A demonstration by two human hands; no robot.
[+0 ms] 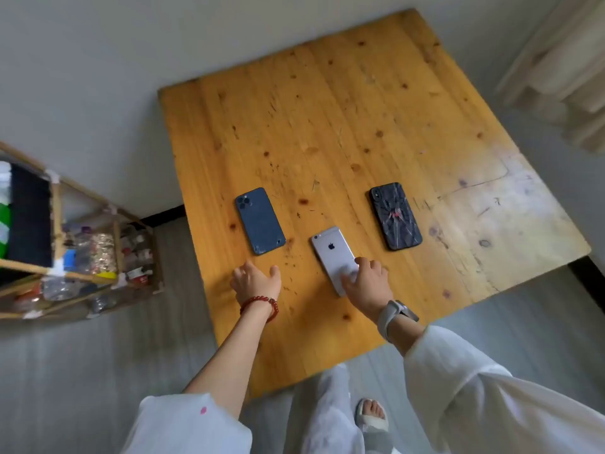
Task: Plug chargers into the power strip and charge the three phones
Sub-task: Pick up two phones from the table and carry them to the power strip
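Three phones lie face down on the wooden table (343, 126). A dark blue phone (259, 221) with a cracked lower corner lies on the left, a silver phone (332, 253) in the middle, and a black phone (395, 216) with a shattered back on the right. My right hand (366, 283) rests on the near end of the silver phone, fingers laid over it. Just below the blue phone, my left hand (255, 281) hovers with loosely curled fingers, holding nothing and not touching the phone. No charger or power strip shows.
A wooden rack (82, 257) full of bottles and packets stands on the floor to the left of the table. A pale curtain (563, 67) hangs at the upper right. My leg and sandalled foot (371, 417) stand at the table's near edge.
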